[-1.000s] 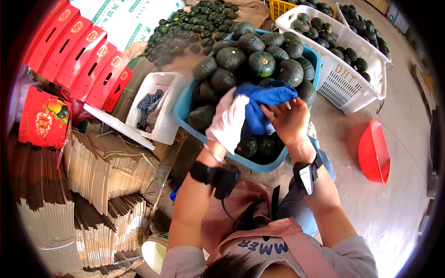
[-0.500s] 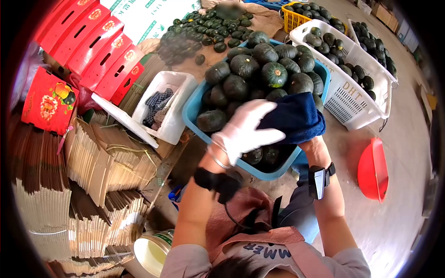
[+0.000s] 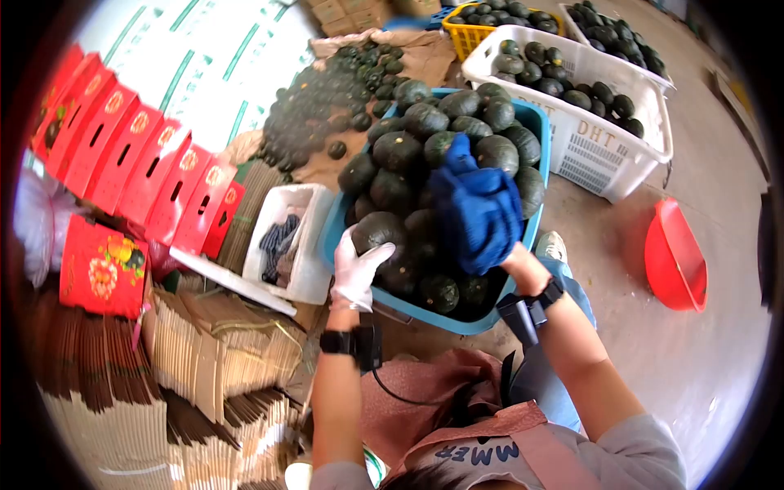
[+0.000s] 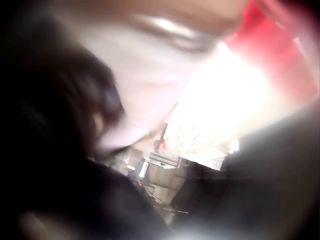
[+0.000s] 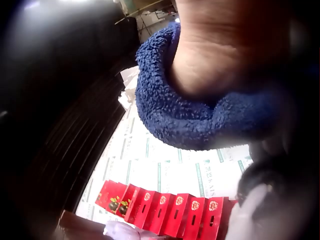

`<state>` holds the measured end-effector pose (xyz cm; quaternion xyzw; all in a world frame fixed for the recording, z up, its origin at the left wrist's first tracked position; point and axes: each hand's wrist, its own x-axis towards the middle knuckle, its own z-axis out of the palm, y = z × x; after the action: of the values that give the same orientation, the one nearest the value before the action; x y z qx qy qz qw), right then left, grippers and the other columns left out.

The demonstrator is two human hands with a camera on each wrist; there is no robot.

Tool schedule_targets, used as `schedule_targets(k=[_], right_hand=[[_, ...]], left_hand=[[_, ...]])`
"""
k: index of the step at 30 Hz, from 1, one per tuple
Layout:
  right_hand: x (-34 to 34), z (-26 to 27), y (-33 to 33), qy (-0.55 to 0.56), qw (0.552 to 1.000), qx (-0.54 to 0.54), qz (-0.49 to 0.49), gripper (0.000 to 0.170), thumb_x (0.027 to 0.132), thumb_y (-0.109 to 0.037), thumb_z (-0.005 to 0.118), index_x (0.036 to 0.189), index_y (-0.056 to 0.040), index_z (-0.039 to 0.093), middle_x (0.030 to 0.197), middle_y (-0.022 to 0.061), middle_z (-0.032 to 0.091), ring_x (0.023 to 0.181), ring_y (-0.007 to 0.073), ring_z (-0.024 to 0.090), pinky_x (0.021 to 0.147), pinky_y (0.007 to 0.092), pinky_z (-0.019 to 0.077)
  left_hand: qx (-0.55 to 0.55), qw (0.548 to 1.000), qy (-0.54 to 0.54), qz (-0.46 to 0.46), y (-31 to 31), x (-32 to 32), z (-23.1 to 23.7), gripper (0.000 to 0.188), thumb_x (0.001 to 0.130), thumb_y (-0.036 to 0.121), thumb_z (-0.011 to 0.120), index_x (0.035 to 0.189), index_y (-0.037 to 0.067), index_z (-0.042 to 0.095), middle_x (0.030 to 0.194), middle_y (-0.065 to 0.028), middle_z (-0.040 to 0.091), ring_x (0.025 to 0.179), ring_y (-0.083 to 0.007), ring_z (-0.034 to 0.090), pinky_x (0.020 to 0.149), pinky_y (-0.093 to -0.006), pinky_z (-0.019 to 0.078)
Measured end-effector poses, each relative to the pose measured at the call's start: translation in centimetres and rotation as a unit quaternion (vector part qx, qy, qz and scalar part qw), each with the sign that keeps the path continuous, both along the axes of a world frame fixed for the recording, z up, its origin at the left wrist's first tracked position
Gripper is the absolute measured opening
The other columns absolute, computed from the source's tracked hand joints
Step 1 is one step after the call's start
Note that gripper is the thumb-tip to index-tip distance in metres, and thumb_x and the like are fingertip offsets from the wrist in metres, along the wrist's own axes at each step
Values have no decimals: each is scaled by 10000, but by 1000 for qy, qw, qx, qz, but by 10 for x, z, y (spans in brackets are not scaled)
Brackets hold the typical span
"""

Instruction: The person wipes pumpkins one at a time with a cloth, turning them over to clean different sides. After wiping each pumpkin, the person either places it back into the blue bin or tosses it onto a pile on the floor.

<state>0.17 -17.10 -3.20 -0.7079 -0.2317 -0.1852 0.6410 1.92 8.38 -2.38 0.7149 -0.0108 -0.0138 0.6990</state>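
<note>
At the near left part of the heap in the blue plastic tub (image 3: 469, 328), grips a dark green kabocha squash (image 3: 379, 231) with the gloved left hand (image 3: 353, 269), thumb and fingers curved round its near side. Carries a blue terry cloth (image 3: 478, 208) wrapped about the right hand (image 3: 516, 258), over the right part of the heap and apart from the gripped squash. Cannot tell, under that cloth, how wide or narrow to call the right fingers. Too blurred in the left wrist view to add anything.

Seems, by judgement, to be at the step of securing one squash, with the cloth at hand on the other side. For any lift from here, calls for a firm left hold and care around the close neighbours; for any contact with the cloth, calls for keeping the squash steady and the terry snug round the hand.
</note>
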Motion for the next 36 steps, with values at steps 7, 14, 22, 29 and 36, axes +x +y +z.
schedule_targets(k=[7, 14, 22, 29, 36], right_hand=[[-2, -60, 69, -42, 988, 105, -108, 720, 746, -274, 787, 1347, -23, 480, 1325, 161, 515, 1296, 249, 440, 1129, 376, 304], [32, -80, 42, 352, 737, 525, 238, 392, 890, -221, 662, 1229, -60, 551, 1220, 129, 563, 1130, 268, 531, 1030, 398, 395], [25, -55, 64, 97, 984, 145, -40, 482, 900, -252, 654, 1308, -46, 502, 1306, 136, 516, 1175, 277, 502, 1061, 386, 370], [19, -43, 33, 141, 987, 76, 23, 561, 908, -280, 648, 1377, -35, 459, 1382, 141, 474, 1213, 285, 477, 1087, 375, 348], [4, -37, 72, -184, 941, -93, -269, 673, 841, -324, 690, 1387, -10, 451, 1392, 207, 454, 1280, 377, 438, 1052, 461, 347]], left_hand=[[215, 915, -339, 43, -74, -18, -19, 231, 949, 90, 457, 1115, -18, 575, 1015, -126, 636, 886, -202, 591, 828, -341, 483], [189, 919, -346, -7, -73, -28, 2, 532, 683, 42, 784, 1162, 5, 558, 1118, -108, 595, 1017, -164, 561, 880, -319, 483], [-203, 957, -140, 154, -116, -18, 0, 568, 852, 116, 706, 1340, 40, 426, 1277, -106, 527, 1118, -249, 542, 976, -396, 474], [-201, 966, -149, -58, -83, -26, 8, 621, 940, 419, 544, 1420, 76, 351, 1378, -146, 431, 1251, -261, 443, 1058, -414, 381], [-129, 977, -158, 60, -85, -9, 10, 621, 900, 294, 652, 1392, 7, 403, 1321, -140, 494, 1182, -250, 497, 1037, -376, 404]])
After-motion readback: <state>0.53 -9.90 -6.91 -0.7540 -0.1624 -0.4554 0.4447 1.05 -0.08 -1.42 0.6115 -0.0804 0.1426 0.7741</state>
